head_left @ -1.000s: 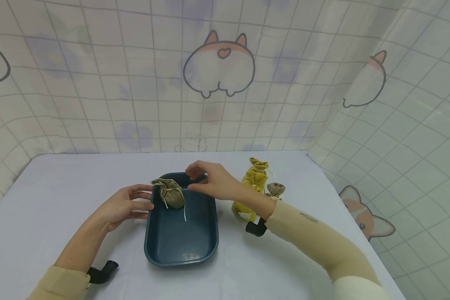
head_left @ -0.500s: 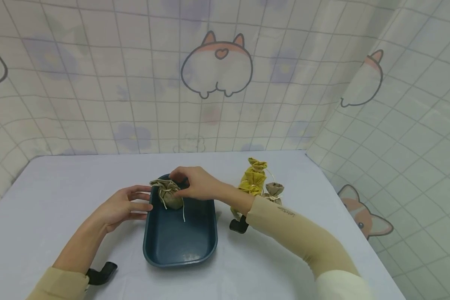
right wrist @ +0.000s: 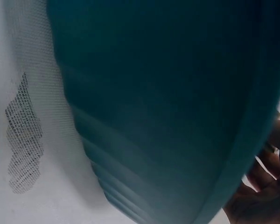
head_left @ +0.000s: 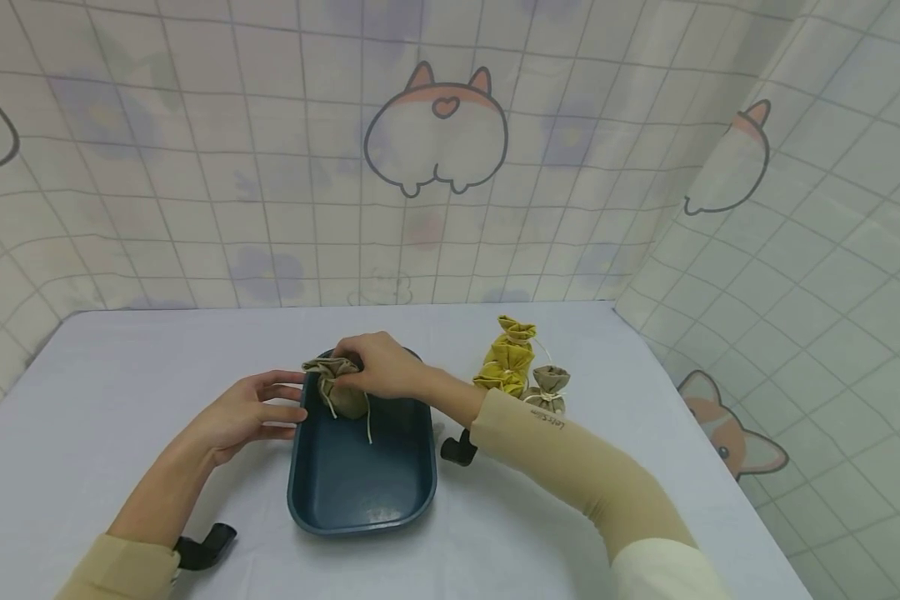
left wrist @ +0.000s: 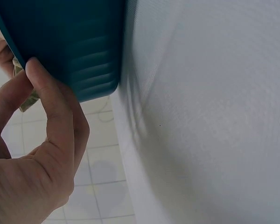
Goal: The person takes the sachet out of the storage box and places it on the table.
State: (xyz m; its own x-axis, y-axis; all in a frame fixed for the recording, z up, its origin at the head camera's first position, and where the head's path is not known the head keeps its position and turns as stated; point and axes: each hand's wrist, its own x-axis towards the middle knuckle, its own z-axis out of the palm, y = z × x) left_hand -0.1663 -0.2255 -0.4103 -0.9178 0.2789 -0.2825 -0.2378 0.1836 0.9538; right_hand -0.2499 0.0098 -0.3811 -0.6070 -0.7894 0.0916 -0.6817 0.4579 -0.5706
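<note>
A dark blue plastic tray (head_left: 363,483) stands on the white-covered table, with an olive-brown drawstring pouch (head_left: 350,402) in its far left corner. My right hand (head_left: 381,367) reaches over the tray from the right and pinches this pouch near its tied neck between thumb and fingers. Loose white cord ends hang from the pouch. My left hand (head_left: 247,410) rests against the tray's left rim, its fingers extended and fingertips touching the edge. In the left wrist view, the left fingertips (left wrist: 36,70) sit right at the rim. The tray wall hides most of the right hand in the right wrist view.
To the tray's right stand yellow pouches (head_left: 508,367) and another brown drawstring pouch (head_left: 547,388), partly behind my right forearm. Black camera mounts jut from under both wrists. A tile-patterned curtain (head_left: 450,250) rises behind the table and along its right side.
My right hand has moved left from above the tray's far right part to the brown pouch, and its fingers have closed on it. The left hand and the tray stay put.
</note>
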